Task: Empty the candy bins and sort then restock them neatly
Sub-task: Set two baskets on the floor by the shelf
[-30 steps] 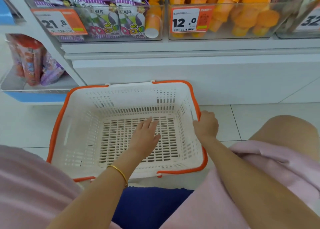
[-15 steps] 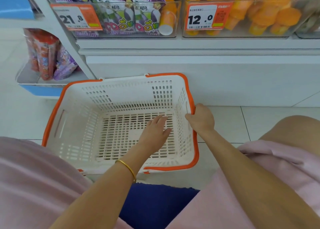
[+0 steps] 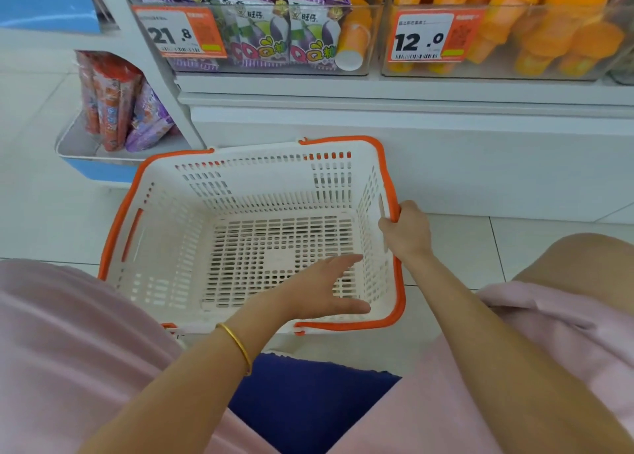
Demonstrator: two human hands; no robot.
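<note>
Basket: a white slotted shopping basket (image 3: 267,179) with an orange rim stands on the tiled floor (image 3: 456,244), right in front of my knees; its slotted bottom is in full view.
My right hand: my right hand (image 3: 406,234) is clamped on the basket's right rim, fingers curled over the orange edge.
My left hand: my left hand (image 3: 319,292) is inside the basket by its near right corner, fingers straight and together, thumb spread wide, holding nothing. I cannot tell whether it touches the bottom.
Bangle: a gold bangle (image 3: 236,345) sits on my left wrist, just nearer than the basket's near rim.
Left candy bin: a clear bin (image 3: 291,69) on the shelf above and beyond the basket, tagged 21.8 (image 3: 178,33), holds purple QQ gummy packets (image 3: 274,34) and an orange cup (image 3: 353,41) lying at its right end.
Right candy bin: a clear bin (image 3: 514,74) beyond and right of the basket, tagged 12.0 (image 3: 429,38), holds a heap of orange jelly cups (image 3: 566,41).
Side shelf: beyond the basket's far left corner, a low tray (image 3: 73,144) carries upright red and purple packets (image 3: 113,103).
</note>
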